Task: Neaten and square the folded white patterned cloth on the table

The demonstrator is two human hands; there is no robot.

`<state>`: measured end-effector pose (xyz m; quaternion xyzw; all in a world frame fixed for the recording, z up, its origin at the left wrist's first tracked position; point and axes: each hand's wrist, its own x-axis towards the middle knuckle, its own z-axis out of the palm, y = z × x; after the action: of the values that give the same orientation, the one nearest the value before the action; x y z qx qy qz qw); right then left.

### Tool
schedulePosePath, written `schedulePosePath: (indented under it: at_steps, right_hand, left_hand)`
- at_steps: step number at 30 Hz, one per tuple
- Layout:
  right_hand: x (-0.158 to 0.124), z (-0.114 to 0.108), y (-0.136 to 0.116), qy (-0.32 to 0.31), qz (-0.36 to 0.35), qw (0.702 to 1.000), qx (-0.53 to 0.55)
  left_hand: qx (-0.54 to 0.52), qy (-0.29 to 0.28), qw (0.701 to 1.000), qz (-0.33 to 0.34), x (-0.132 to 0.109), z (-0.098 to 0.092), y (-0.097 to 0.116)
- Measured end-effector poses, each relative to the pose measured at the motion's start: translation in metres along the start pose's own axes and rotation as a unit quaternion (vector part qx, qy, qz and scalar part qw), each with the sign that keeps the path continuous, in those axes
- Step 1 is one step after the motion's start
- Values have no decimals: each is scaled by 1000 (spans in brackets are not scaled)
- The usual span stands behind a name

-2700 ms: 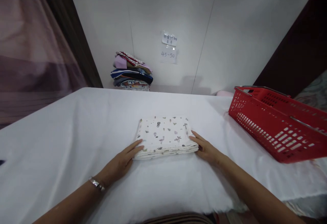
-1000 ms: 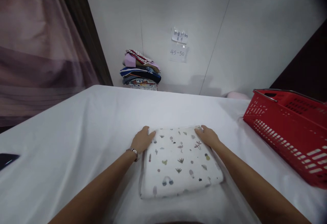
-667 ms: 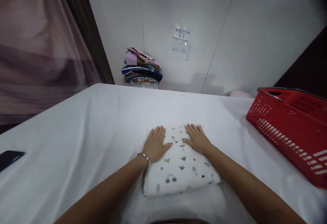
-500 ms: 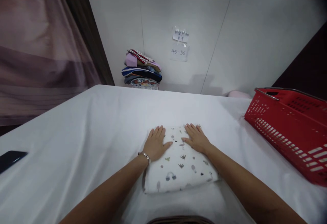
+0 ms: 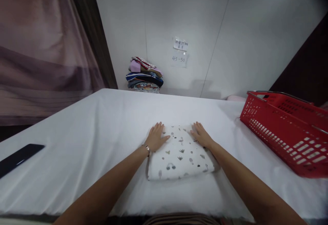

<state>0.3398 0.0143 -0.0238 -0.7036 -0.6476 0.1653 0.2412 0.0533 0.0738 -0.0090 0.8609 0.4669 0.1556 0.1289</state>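
A folded white cloth (image 5: 179, 156) printed with small grey and green figures lies flat in front of me. My left hand (image 5: 155, 137) rests on its far left edge, fingers stretched forward and thumb out over the print. On the far right edge lies my right hand (image 5: 201, 135), palm down with its fingers spread. Neither hand grips the cloth; both are flat against its sides. A bracelet circles my left wrist.
A white sheet (image 5: 112, 122) covers the table. At the right stands a red plastic basket (image 5: 282, 129) with metal handles. A dark phone (image 5: 20, 158) lies at the left. Beyond the far edge, folded fabrics (image 5: 145, 76) are stacked by the wall, near paper signs (image 5: 179, 59).
My right hand has slid outward to the cloth's right edge, and my left hand slightly outward too. The view has shifted, so more of the phone and the table's near edge shows.
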Motion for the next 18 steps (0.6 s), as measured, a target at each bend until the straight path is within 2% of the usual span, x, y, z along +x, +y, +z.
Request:
schedulePosePath:
  at_steps: [2,4,6,8,11,14,16,18]
  right_hand:
    - [-13,0,10,44,24,998,44]
    - [-32,-1,19,64,45,994,74]
    - [-53,-4,25,74,75,989,99]
    - [-72,-9,25,71,116,984,111]
    - [-92,-18,17,48,169,980,98]
    - [-102,-26,9,13,174,980,101]
    - [-105,-30,6,-26,169,973,153]
    - [-104,-33,4,-58,179,952,240]
  left_hand:
    - [-37,67,996,-34,-8,-9,-7]
    - [-81,104,986,-106,-18,-17,-13]
    - [-136,74,971,-183,-29,-24,-16]
    - [-184,20,956,-229,-37,-30,-15]
    - [-236,-35,938,-251,-39,-34,-8]
    - [-273,-77,918,-278,-34,-35,-4]
    - [-277,-83,912,-290,-30,-35,-4]
    - [-286,-64,911,-292,-28,-34,-4]
